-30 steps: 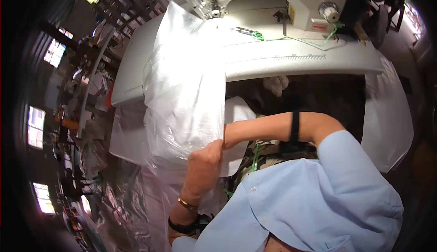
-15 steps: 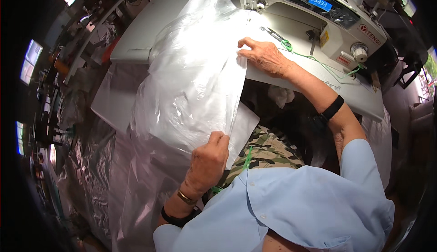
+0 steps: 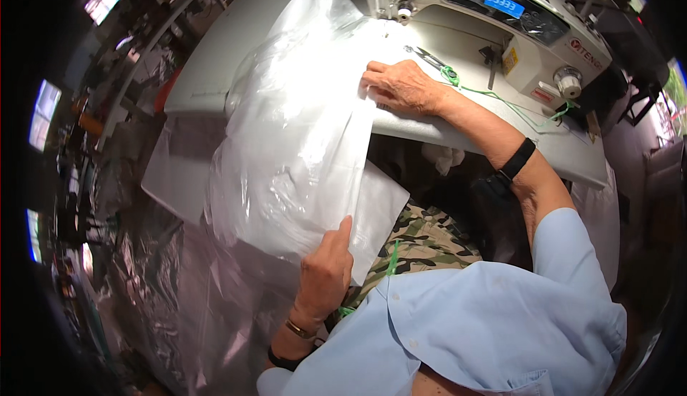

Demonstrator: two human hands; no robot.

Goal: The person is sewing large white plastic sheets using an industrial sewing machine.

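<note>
A shiny, translucent white plastic sheet (image 3: pixel 286 145) slopes from the sewing machine's needle area down towards my lap. Its right edge is folded into a narrow strip. Near the machine, my right hand (image 3: pixel 404 87) pinches the upper part of this edge, fingers bent together. Lower down, my left hand (image 3: pixel 325 271) grips the same edge, its index finger lying along the fold and its thumb hidden. Between the two hands the edge runs fairly straight. Above the sheet's upper end is the needle and presser foot area (image 3: pixel 402 15) of the sewing machine (image 3: pixel 526 59), brightly lit.
Small scissors (image 3: pixel 426 58) tied with green string (image 3: pixel 512 101) lie on the white machine table (image 3: pixel 458 127), right of my right hand. More plastic sheeting (image 3: pixel 222 303) hangs at the lower left. A crumpled white scrap (image 3: pixel 442 156) sits below the table's front edge.
My right hand has shifted slightly left with the sheet's edge, its fingers now bent closer together. My left hand has slid a little lower, its index finger straighter.
</note>
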